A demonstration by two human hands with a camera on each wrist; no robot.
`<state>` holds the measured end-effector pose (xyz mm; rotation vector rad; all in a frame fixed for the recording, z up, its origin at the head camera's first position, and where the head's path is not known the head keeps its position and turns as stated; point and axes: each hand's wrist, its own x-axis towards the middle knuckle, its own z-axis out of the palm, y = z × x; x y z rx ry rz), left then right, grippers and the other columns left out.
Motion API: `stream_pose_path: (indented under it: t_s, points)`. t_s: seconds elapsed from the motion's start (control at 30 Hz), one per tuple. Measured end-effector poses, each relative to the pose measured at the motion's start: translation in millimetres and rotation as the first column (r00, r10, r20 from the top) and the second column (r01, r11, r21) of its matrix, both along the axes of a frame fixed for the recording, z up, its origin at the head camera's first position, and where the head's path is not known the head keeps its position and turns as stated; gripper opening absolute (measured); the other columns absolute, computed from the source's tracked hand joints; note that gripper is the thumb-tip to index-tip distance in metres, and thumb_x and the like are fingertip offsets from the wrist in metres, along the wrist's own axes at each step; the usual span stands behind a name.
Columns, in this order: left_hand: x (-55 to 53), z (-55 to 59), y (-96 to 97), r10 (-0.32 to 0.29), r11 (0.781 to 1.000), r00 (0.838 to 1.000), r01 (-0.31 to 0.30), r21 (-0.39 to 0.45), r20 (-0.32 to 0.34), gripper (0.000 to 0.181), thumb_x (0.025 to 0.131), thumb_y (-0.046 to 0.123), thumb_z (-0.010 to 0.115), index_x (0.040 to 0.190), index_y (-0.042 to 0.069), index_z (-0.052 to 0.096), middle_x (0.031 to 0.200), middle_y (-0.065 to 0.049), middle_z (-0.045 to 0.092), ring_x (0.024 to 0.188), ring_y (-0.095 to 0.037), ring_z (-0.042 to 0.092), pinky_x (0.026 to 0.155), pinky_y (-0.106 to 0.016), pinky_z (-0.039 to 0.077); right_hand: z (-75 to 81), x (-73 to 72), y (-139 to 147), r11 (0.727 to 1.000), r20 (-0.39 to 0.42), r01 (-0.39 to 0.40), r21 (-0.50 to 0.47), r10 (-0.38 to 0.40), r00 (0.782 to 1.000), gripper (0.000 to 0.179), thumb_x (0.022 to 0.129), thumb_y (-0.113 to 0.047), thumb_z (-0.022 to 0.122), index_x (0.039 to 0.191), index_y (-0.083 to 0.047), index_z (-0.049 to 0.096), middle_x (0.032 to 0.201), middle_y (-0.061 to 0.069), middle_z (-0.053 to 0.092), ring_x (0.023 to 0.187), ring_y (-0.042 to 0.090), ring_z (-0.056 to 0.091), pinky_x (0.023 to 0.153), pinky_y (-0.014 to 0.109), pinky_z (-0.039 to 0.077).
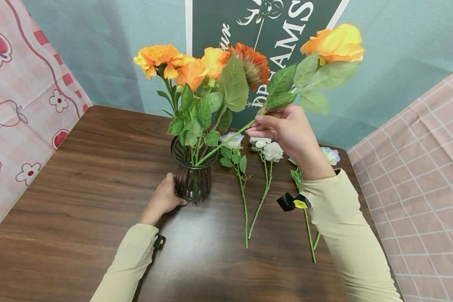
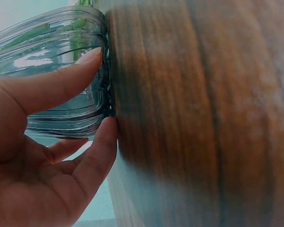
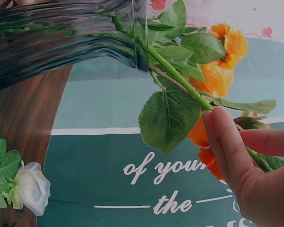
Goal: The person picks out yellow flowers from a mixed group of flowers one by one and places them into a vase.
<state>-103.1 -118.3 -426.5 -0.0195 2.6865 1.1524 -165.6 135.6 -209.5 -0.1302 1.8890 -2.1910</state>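
Observation:
A dark, ribbed glass vase (image 1: 193, 182) stands upright on the table, holding several orange flowers (image 1: 190, 71) with green leaves. My left hand (image 1: 164, 196) holds the vase low on its left side; in the left wrist view the thumb and fingers (image 2: 102, 146) curve round its base. Between thumb and fingers, my right hand (image 1: 287, 128) pinches the green stem of a yellow-orange rose (image 1: 341, 44), tilted out to the right. In the right wrist view the lower end of that stem (image 3: 180, 81) is inside the vase mouth.
White flowers (image 1: 273, 151) on long stems lie on the wooden table (image 1: 109, 176) right of the vase. Another pale flower (image 1: 330, 156) lies partly hidden under the right forearm. A dark green printed panel (image 1: 226, 21) hangs behind; patterned cloths flank both sides.

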Motion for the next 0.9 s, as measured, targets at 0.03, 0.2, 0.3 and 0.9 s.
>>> stream_pose_path:
  t_s: [0.03,0.2,0.3,0.9]
  points:
    - [0.1,-0.1,0.0,-0.001,1.0,1.0,0.001,-0.001,0.0,0.071,0.06,0.007,0.082,0.113,-0.006,0.037,0.096,-0.021,0.051,0.091,-0.035,0.049,0.081,-0.048,0.04,-0.8,-0.2,-1.2,1.0,-0.001,-0.006,0.003,0.006,1.0,0.01,0.087,0.012,0.046,0.097,0.012,0.047,0.076,0.018,0.057,0.069,0.026,0.064,0.074,0.038,0.052]
    - [-0.2,-0.2,-0.1,-0.001,1.0,1.0,0.001,-0.003,0.005,0.07,0.061,0.008,0.082,0.113,-0.006,0.036,0.095,-0.02,0.05,0.089,-0.035,0.049,0.08,-0.047,0.04,-4.7,-2.4,-6.7,1.0,0.004,-0.03,0.005,0.03,1.0,0.009,0.087,0.013,0.046,0.096,0.012,0.047,0.076,0.019,0.057,0.069,0.026,0.064,0.073,0.037,0.052]
    - [-0.5,-0.3,0.0,-0.001,1.0,1.0,0.001,-0.005,0.007,0.07,0.061,0.008,0.082,0.112,-0.005,0.037,0.094,-0.02,0.05,0.089,-0.035,0.049,0.079,-0.047,0.04,-6.8,-2.9,-10.1,0.999,0.012,-0.035,0.004,0.035,0.999,0.009,0.086,0.013,0.046,0.096,0.012,0.047,0.077,0.019,0.057,0.071,0.027,0.063,0.072,0.037,0.052]
    - [-1.3,-2.1,0.0,0.0,1.0,1.0,0.0,-0.003,0.001,0.07,0.06,0.008,0.083,0.112,-0.005,0.038,0.095,-0.02,0.05,0.089,-0.035,0.049,0.08,-0.047,0.04,-19.7,-6.8,-25.3,0.989,0.017,-0.113,0.099,0.112,0.994,0.016,0.087,0.011,0.048,0.101,0.019,0.047,0.076,0.02,0.059,0.06,0.024,0.063,0.066,0.038,0.054]
